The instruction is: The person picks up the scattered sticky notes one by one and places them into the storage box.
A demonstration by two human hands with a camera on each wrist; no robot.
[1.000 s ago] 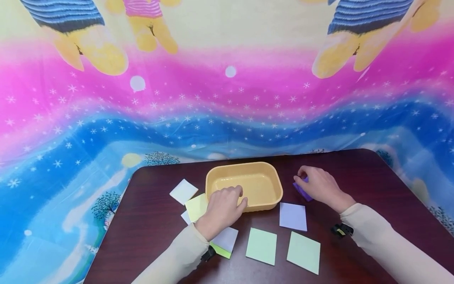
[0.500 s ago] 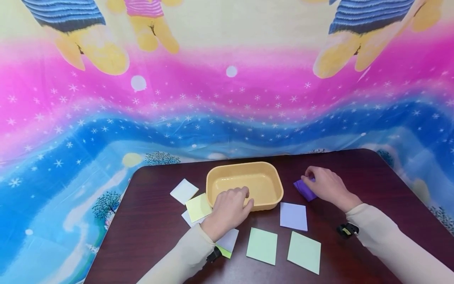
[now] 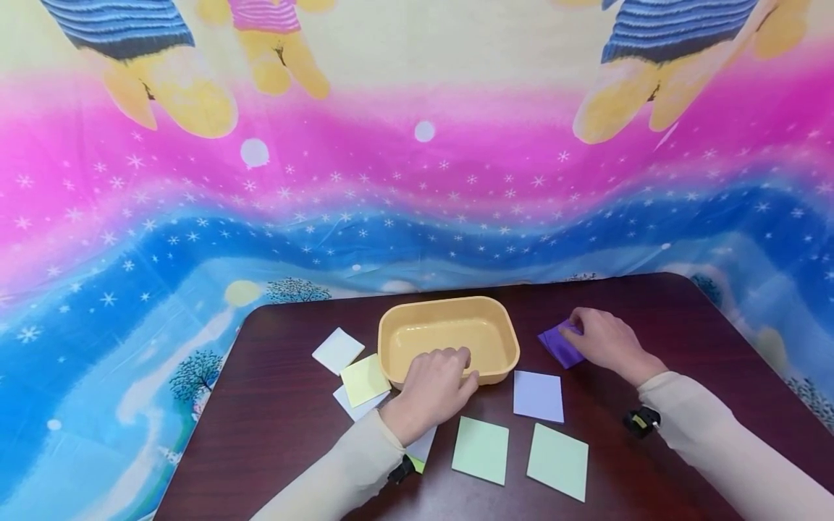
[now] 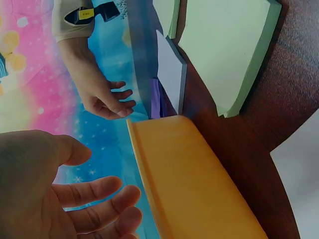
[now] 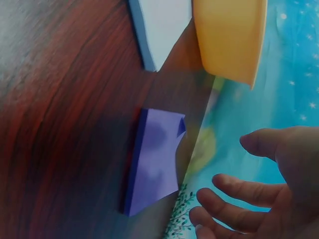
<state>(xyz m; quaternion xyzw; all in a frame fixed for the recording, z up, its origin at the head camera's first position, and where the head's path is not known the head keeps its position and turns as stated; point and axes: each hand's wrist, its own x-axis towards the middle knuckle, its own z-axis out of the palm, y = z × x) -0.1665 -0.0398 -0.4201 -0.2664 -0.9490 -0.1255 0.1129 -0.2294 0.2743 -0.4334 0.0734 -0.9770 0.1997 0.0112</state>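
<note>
A purple sticky note pad (image 3: 559, 344) lies at the right of the table, one corner of its top sheet curled in the right wrist view. Just above and beside it hovers my right hand (image 3: 607, 340), apart from the pad, with loosely bent fingers and nothing in them. My left hand (image 3: 435, 387) hangs over the near rim of a yellow plastic tub (image 3: 485, 336). In the left wrist view, its relaxed fingers (image 4: 99, 191) hold nothing. To the right of that hand, a lavender pad (image 3: 538, 396) lies in front of the tub.
Two pale green pads (image 3: 480, 450) (image 3: 557, 462) lie nearest the front. Left of the tub are a white pad (image 3: 338, 351) and a yellow pad (image 3: 363, 380) overlapping a pale pad (image 3: 355, 405). My left wrist partly covers a greyish pad (image 3: 423, 443) on a lime one.
My right hand has drawn to the right off the purple pad, uncovering more of it. My left hand has shifted right along the tub's near rim. The pads and tub stay put.
</note>
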